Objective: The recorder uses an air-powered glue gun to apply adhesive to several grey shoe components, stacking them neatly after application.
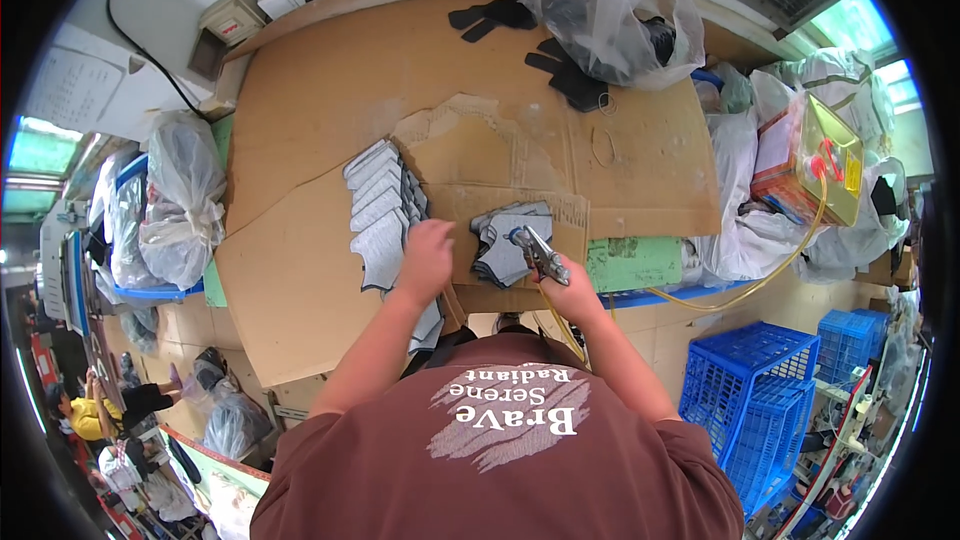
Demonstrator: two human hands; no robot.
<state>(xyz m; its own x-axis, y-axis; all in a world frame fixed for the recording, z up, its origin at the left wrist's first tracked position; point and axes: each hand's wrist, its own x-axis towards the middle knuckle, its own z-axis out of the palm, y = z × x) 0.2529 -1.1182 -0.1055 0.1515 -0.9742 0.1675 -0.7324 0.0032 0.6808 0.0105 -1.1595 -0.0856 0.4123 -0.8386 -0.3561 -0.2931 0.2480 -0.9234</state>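
My right hand (566, 292) is closed round a metal spray gun (540, 256), its nozzle over a small pile of grey cut fabric pieces (507, 242) with dark edges. A yellow hose (563, 328) hangs from the gun. My left hand (428, 258) is beside the right edge of an overlapping row of similar grey pieces (378, 205); its fingers look loosely bent and apart, with nothing visible in them. More grey pieces lie partly hidden under my left forearm.
Brown cardboard (300, 120) covers the table. Black fabric pieces (565, 75) lie by a clear plastic bag (640, 30) at the back. On the right stand a square tin (815, 165) with a hose and blue crates (750, 390). Tied bags (180, 200) flank the left edge.
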